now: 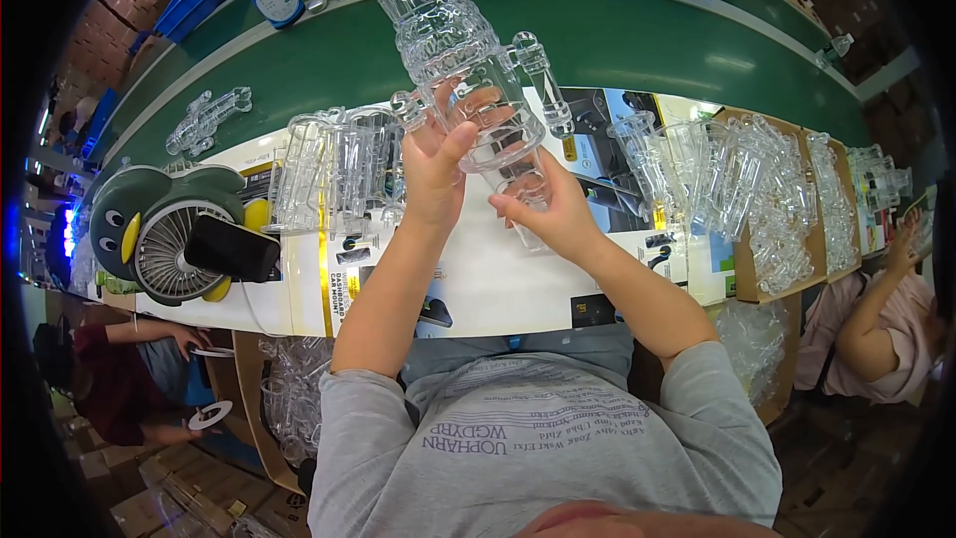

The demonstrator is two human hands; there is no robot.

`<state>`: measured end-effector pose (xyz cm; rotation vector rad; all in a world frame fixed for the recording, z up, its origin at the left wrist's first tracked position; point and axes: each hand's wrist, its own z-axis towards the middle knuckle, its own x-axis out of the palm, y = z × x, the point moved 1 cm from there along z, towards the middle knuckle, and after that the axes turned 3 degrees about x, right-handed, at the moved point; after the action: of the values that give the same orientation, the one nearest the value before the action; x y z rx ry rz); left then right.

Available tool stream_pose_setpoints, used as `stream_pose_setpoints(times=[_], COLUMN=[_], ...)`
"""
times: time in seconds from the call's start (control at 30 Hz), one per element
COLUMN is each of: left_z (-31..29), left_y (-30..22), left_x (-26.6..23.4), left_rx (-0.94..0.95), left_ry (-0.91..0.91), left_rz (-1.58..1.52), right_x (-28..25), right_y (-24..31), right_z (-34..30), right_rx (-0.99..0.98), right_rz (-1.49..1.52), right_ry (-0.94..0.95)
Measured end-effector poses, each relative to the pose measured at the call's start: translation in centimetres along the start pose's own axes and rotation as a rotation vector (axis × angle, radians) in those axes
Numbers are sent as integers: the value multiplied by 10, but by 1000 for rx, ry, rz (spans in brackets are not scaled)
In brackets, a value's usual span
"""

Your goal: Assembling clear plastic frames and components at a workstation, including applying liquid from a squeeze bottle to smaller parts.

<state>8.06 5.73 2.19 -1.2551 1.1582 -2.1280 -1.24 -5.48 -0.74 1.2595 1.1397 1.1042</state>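
Note:
A clear plastic figure [453,45], with a wide round head part, a barrel body and side arms, tilts over the middle of the table. My left hand [436,164] is closed around the lower body, its fingers showing through the clear wall. Just below, my right hand [563,211] grips a clear leg-like part [526,187] at the figure's underside, thumb in front. Whether that part is fixed to the body, I cannot tell. Clear tubular parts [334,169] stand in a group left of my left hand. More clear parts [697,164] lie to the right of my right hand.
A penguin-shaped fan [164,234] with a phone [234,247] in front stands at the left. An open carton [782,239] of clear parts is at the right. A green conveyor belt [697,50] runs behind. Other people [876,329] sit at either side.

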Motion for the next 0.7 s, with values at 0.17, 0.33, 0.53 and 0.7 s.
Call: stream_pose_setpoints(times=[0.17,0.33,0.53,0.7], left_z=[0,0,0,1], left_y=[5,7,11,10], left_x=[-4,-6,-6,-8], left_rx=[2,6,5,54], left_ry=[10,26,38,-32], left_rz=[-48,-100,-116,-163], right_x=[1,1,6,13], right_y=[-5,-8,-10,-9], right_z=[1,1,0,0], right_rx=[12,9,10,-25], right_rz=[27,38,74,114], right_ry=[1,-3,1,-85])
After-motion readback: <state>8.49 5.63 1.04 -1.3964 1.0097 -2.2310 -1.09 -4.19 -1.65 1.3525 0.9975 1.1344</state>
